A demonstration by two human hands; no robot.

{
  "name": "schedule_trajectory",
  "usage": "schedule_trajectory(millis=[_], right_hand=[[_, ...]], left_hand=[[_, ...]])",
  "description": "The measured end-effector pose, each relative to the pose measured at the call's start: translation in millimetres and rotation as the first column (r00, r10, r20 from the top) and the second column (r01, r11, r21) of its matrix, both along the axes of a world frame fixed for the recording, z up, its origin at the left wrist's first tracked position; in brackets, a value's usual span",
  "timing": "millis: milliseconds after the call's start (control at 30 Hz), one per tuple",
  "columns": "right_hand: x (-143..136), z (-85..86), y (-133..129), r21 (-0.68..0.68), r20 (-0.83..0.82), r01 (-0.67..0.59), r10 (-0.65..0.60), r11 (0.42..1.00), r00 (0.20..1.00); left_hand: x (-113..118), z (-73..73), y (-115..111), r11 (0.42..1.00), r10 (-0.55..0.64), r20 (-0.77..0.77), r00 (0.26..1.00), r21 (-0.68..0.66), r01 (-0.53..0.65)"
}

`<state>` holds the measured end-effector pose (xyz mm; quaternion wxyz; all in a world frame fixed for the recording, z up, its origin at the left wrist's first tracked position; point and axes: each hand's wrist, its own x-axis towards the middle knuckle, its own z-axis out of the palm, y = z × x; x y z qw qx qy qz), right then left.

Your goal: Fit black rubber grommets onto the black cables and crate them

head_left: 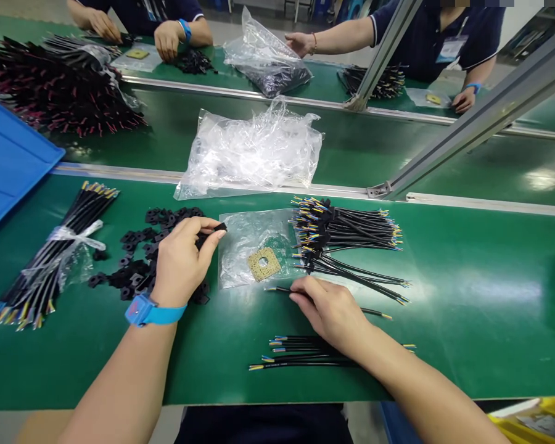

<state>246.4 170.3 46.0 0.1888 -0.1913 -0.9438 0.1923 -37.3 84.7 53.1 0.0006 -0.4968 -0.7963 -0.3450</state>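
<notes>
My left hand (185, 253), with a blue wrist strap, pinches a small black part (220, 227) above the left edge of a clear plastic sheet. Around and behind that hand lies a pile of similar black parts (132, 271). My right hand (326, 305) is closed on a thin black cable (371, 312), whose ends stick out on both sides of the fingers. On the clear sheet (240, 231) rests a yellowish square pad (264, 264) with a hole. Cables fitted with black parts (351, 228) lie right of the sheet. Several loose cables (300, 364) lie nearer the front edge.
A tied cable bundle (55, 253) lies left, beside a blue bin (13, 160). A plastic bag (254, 148) sits across the metal rail (337, 190). A slanted metal post (467, 123) rises at right. Two people (420, 37) work across the table.
</notes>
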Motion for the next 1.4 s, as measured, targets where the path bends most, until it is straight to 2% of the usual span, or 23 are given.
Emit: schedule_trajectory(millis=[67,133,233,367,533,667,767,900,1033,1133,1300,1400], right_hand=[[-6.2,-6.1,2.8,0.077,-0.084,0.036,-0.030,0.996,0.996],[-11.0,-10.7,3.6,0.171,-0.096,0.051,-0.035,0.984,0.995],[-14.3,-14.2,2.1,0.270,-0.023,0.030,-0.025,0.962,0.999],[-13.4,-13.2,0.3,0.341,0.056,-0.002,-0.018,0.940,0.998],[-9.8,-12.9,2.7,0.387,0.135,-0.019,-0.036,0.922,0.990],[-7.2,-12.9,6.9,0.380,0.098,0.016,-0.058,0.925,0.994],[-5.4,-5.1,8.4,0.290,-0.061,0.081,-0.066,0.954,0.996],[-2.6,10.8,4.9,0.162,-0.240,0.102,-0.061,0.981,0.969],[-1.2,18.0,-1.0,0.206,-0.324,0.089,-0.018,0.975,0.946],[-1.2,17.1,-3.3,0.248,-0.325,0.090,-0.005,0.965,0.946],[-1.5,15.5,-3.8,0.314,-0.294,0.093,0.003,0.945,0.956],[-1.8,16.9,-4.8,0.287,-0.293,0.107,-0.019,0.952,0.956]], left_hand=[[4.4,4.0,-1.5,1.000,0.011,0.106,0.994,0.027,-0.014],[7.6,6.9,-2.8,0.998,0.013,0.176,0.984,0.053,-0.023],[10.4,9.8,-3.6,0.996,-0.024,0.307,0.951,0.086,-0.003],[13.7,12.2,-1.5,0.994,-0.072,0.527,0.847,0.103,0.020],[20.6,13.5,0.7,0.992,-0.107,0.631,0.768,0.121,0.039],[28.7,15.9,1.1,0.986,-0.165,0.743,0.649,0.110,0.125],[35.0,15.5,1.3,0.978,-0.200,0.811,0.550,0.131,0.162],[44.9,10.7,0.4,0.964,-0.247,0.879,0.407,0.182,0.192],[56.9,10.0,-0.9,0.957,-0.264,0.939,0.221,0.228,0.178],[63.0,11.5,-1.7,0.964,-0.242,0.962,0.125,0.224,0.142],[65.6,10.6,-2.9,0.961,-0.257,0.964,0.062,0.248,0.122],[64.9,9.4,-3.5,0.959,-0.267,0.958,0.103,0.253,0.130]])
